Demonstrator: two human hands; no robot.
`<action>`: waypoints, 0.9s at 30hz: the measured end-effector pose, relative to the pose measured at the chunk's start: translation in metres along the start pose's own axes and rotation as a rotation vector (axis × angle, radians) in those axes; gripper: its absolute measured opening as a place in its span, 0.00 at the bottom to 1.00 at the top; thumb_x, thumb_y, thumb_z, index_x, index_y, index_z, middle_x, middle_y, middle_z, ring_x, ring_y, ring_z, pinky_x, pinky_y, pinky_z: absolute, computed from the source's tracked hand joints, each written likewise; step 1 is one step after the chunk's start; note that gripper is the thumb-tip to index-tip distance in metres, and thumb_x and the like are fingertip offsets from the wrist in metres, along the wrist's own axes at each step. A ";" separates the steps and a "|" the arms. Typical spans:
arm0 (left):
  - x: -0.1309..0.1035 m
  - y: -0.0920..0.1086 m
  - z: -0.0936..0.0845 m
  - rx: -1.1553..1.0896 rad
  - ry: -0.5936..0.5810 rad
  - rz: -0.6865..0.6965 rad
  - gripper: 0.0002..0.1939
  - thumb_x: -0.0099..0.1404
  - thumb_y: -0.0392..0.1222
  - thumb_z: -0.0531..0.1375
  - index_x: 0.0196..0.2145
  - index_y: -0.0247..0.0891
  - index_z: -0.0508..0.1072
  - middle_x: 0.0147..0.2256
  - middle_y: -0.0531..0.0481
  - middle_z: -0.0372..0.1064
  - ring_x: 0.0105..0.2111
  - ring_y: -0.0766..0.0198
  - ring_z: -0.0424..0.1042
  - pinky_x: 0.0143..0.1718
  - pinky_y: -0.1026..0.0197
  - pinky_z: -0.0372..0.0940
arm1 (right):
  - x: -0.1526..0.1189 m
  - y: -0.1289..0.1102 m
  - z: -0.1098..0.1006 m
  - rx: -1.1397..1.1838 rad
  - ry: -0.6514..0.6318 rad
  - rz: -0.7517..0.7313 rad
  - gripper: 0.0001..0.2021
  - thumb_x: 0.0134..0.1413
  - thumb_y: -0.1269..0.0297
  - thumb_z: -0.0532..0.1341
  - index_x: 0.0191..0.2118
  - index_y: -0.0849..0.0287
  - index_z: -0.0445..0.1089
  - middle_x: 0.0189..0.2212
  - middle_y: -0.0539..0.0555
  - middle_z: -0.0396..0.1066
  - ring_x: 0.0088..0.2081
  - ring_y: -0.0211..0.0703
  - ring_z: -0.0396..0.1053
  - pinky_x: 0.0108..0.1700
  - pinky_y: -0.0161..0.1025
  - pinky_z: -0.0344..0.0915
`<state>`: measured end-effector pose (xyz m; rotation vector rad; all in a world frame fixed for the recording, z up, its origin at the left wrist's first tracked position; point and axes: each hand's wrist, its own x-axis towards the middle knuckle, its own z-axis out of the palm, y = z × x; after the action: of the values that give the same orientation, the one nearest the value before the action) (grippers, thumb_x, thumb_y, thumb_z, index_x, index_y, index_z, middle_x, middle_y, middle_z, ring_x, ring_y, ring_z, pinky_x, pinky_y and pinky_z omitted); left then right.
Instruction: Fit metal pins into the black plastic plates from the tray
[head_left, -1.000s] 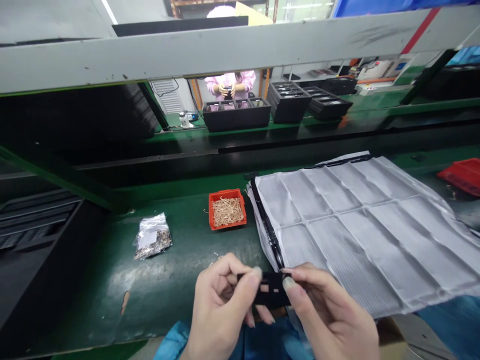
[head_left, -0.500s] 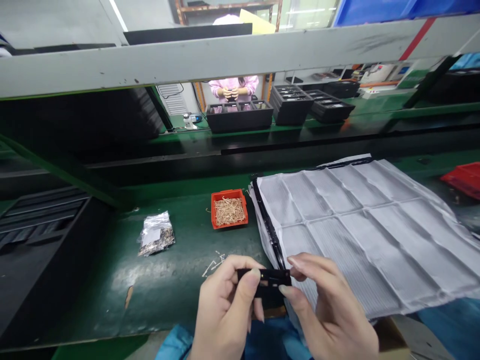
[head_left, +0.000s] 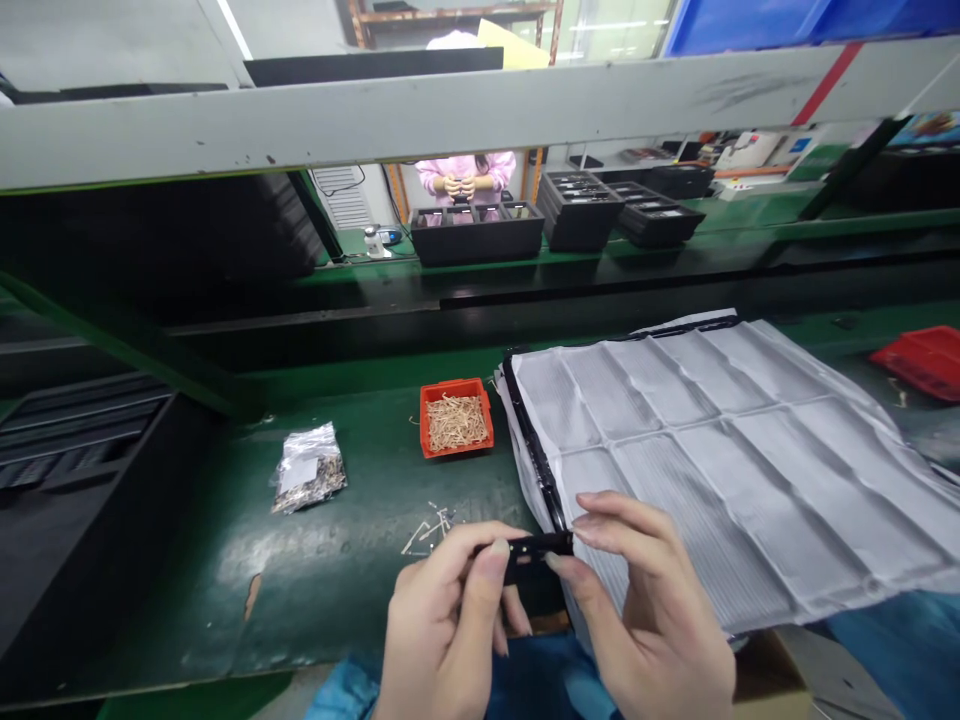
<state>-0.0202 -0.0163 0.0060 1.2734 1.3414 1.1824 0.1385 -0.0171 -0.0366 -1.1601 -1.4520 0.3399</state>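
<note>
Between my two hands is a small flat black part (head_left: pixel 536 548) with little holes or shiny spots along it. My left hand (head_left: pixel 457 610) pinches its left end between thumb and fingers. At the other end, the thumb and fingertips of my right hand (head_left: pixel 649 600) close on the part's edge. Several thin pale strips (head_left: pixel 433 525) lie on the green table just beyond my left hand. Farther back stands an orange-red bin (head_left: pixel 489 440) full of similar small tan pieces (head_left: pixel 456 420). My fingers cover much of the black part.
A clear bag of small metal-looking pieces (head_left: pixel 309 470) lies on the green table (head_left: pixel 360 600). White padded sheeting with pockets (head_left: pixel 720 450) spreads at right. A black crate (head_left: pixel 112 500) stands left, a red bin (head_left: pixel 922 360) far right. Across the bench, a person in pink (head_left: pixel 480 172) works behind black trays (head_left: pixel 480 238).
Both hands have shifted slightly left and the black part is tilted more edge-on. The grip on it stays the same. The view has moved a little.
</note>
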 end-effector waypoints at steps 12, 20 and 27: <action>-0.004 -0.007 0.007 0.130 0.115 0.250 0.12 0.74 0.37 0.61 0.43 0.50 0.84 0.23 0.57 0.78 0.18 0.68 0.73 0.27 0.70 0.70 | -0.001 0.002 0.002 -0.060 0.041 0.154 0.01 0.67 0.65 0.65 0.41 0.52 0.72 0.49 0.55 0.77 0.53 0.45 0.78 0.52 0.38 0.73; -0.003 -0.008 0.007 0.147 0.155 0.257 0.14 0.72 0.33 0.61 0.43 0.50 0.84 0.23 0.58 0.79 0.18 0.68 0.73 0.28 0.71 0.71 | 0.001 0.003 0.004 -0.092 -0.019 0.127 0.03 0.69 0.66 0.63 0.44 0.50 0.73 0.49 0.53 0.78 0.51 0.41 0.79 0.51 0.35 0.75; -0.003 -0.018 0.002 0.241 0.186 0.266 0.13 0.72 0.34 0.61 0.46 0.48 0.85 0.27 0.54 0.81 0.21 0.65 0.76 0.33 0.67 0.74 | 0.008 0.002 0.006 -0.292 -0.110 -0.067 0.09 0.68 0.71 0.63 0.50 0.54 0.75 0.47 0.54 0.79 0.48 0.40 0.79 0.53 0.36 0.76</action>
<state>-0.0201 -0.0197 -0.0119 1.5833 1.5195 1.3801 0.1358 -0.0079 -0.0347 -1.3376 -1.6726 0.1486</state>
